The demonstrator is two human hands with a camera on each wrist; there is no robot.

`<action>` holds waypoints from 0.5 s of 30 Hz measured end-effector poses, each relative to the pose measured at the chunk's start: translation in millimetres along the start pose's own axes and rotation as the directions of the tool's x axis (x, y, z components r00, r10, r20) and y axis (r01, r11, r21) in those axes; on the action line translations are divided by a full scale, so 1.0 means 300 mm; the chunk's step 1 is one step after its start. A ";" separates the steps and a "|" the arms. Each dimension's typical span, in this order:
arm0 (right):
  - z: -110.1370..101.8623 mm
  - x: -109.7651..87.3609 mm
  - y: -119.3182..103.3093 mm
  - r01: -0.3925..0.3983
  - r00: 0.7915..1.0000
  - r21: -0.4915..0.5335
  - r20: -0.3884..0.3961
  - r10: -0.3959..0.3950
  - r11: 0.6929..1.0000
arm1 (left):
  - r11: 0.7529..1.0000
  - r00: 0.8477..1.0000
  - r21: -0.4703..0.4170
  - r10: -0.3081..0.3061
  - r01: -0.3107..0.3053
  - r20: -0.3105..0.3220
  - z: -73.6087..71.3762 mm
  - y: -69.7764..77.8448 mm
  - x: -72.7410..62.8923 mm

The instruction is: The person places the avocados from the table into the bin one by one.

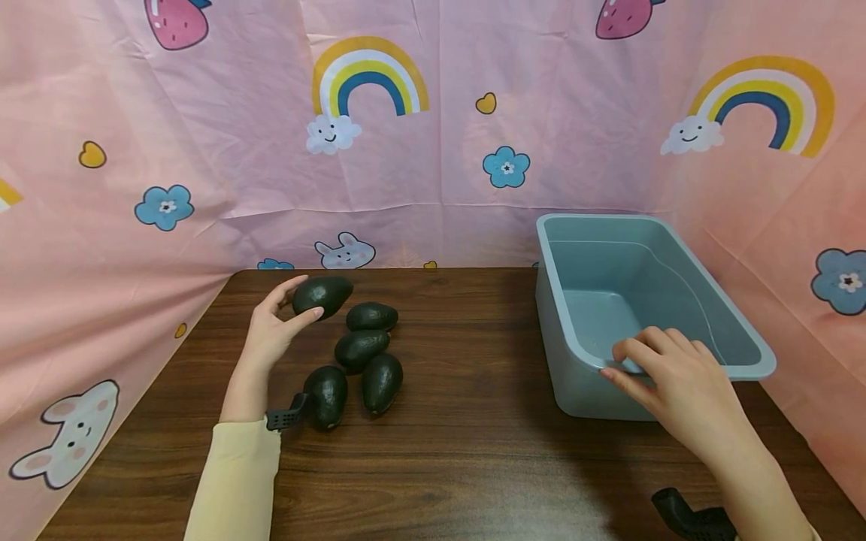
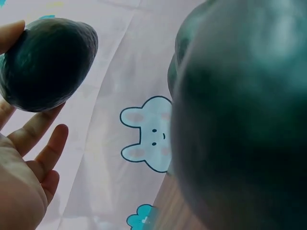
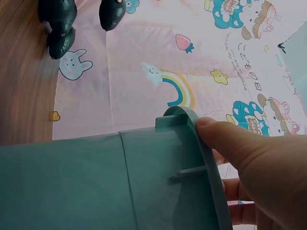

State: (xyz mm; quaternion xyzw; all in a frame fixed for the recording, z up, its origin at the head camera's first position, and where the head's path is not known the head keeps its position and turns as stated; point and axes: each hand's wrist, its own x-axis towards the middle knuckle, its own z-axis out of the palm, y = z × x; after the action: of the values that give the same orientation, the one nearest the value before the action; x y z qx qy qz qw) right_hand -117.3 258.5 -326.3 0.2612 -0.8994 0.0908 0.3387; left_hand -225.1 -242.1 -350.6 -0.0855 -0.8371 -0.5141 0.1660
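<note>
On the right, the near rim of a blue-gray bin (image 1: 595,398) is gripped by the right hand (image 1: 673,383). On the left, four dark green avocados (image 1: 361,349) are bunched on the brown desk (image 1: 473,466). Farther back, one more avocado (image 1: 323,295) is held by the left hand (image 1: 272,327).

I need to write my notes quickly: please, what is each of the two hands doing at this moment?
Left hand: holding one avocado.
Right hand: gripping the bin by its near rim.
</note>
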 end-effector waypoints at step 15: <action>0.006 0.001 0.004 0.006 1.000 -0.007 -0.018 -0.006 1.000 | 0.998 0.998 -0.038 0.055 -0.055 0.001 0.033 -0.059 0.038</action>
State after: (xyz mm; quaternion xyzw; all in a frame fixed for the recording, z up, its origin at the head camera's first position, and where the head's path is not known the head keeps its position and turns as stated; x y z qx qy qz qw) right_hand -119.2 258.7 -327.4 0.2617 -0.8959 0.0889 0.3478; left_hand -243.2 -241.8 -365.3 -0.1120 -0.8246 -0.5252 0.1777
